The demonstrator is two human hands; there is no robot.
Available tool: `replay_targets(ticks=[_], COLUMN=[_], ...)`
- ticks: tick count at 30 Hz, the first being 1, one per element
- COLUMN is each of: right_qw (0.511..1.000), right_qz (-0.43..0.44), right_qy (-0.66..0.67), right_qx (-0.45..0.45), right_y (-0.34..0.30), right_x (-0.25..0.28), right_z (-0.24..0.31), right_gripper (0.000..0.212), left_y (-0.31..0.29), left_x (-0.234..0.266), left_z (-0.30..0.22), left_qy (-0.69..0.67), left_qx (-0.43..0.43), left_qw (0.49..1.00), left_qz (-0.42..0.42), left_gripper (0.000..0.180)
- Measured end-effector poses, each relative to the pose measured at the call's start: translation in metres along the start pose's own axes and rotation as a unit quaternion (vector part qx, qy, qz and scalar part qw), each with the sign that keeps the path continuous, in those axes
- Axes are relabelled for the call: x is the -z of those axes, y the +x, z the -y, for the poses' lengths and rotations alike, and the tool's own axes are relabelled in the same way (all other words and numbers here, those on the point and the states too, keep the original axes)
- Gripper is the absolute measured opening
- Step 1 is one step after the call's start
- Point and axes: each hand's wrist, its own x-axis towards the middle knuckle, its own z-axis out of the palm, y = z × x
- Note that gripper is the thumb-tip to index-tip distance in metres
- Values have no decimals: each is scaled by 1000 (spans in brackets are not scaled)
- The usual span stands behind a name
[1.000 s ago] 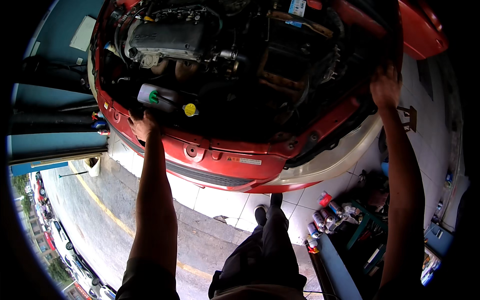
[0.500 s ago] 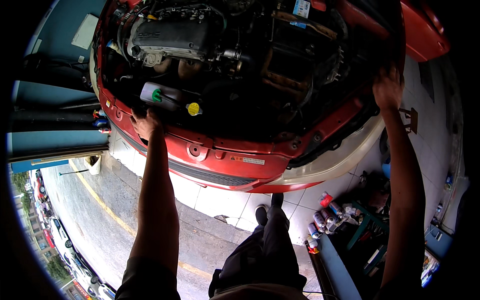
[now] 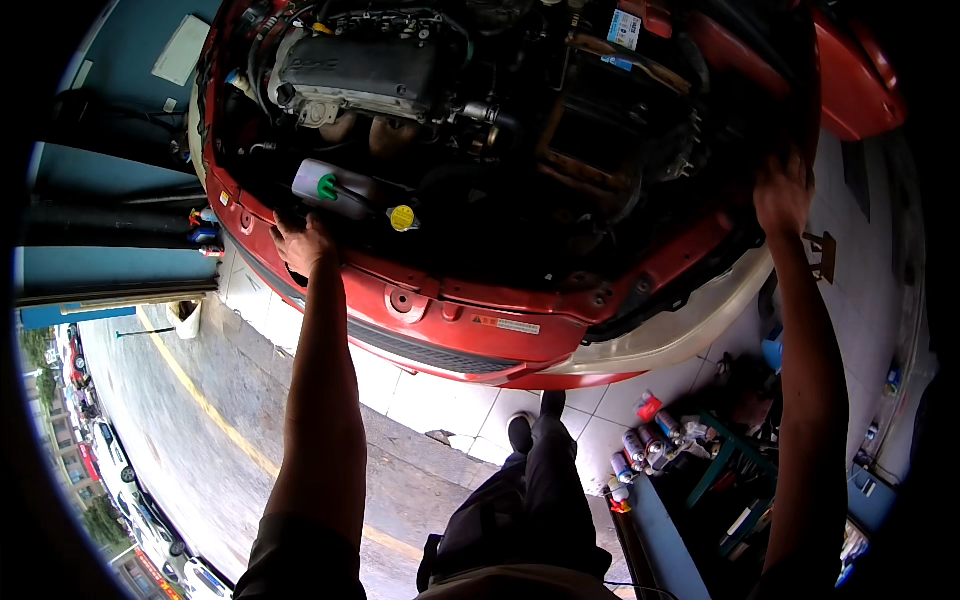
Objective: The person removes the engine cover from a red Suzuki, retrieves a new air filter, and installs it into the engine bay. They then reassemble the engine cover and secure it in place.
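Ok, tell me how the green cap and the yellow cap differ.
The green cap looks smaller; the yellow cap looks wider, with dark marks. The green cap sits on a whitish tank; the yellow cap sits off it, to the right. Both are just beyond the red front panel, near the left hand.

Person's left arm (image 3: 325, 420) rises nearly upright from lower left of frame. Left wrist (image 3: 325, 264) bent; left hand (image 3: 305, 246) left of centre, fingers bent, aimed upper left. Right arm (image 3: 812, 370) climbs right side, angled slightly left. Right hand (image 3: 783, 200) upper right, back showing, fingers upward, tips shadowed. Closure of either hand unclear.
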Motion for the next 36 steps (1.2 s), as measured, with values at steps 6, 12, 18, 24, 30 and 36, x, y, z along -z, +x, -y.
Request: replay_targets(ticks=[6,12,18,24,30,36], right_qw=[1000,998,998,994,995,996], right_qz=[-9,-54,-58,-95,-87,-79], right_qy=[15,28,12,18,-6,1], right_qx=[8,28,38,47,47,43], right_y=[0,0,-2,-4,-6,-3], right_x=[-6,-11,-9,-22,-19,-16], right_z=[-4,-6,-8,-12,-11,-10], right_gripper=[41,37,36,38,40,40], left_y=[-4,-7,-8,-6,-6,-6], left_x=[3,8,8,5,5,6], left_z=[-5,-11,-11,-7,-6,-5], left_qy=[-3,-4,-19,-14,-7,-11], left_qx=[7,14,18,6,2,4], left_qw=[1000,1000,1000,1000,1000,1000], left_qz=[-1,8,11,1,3,8], left_gripper=[74,75,75,74,74,74])
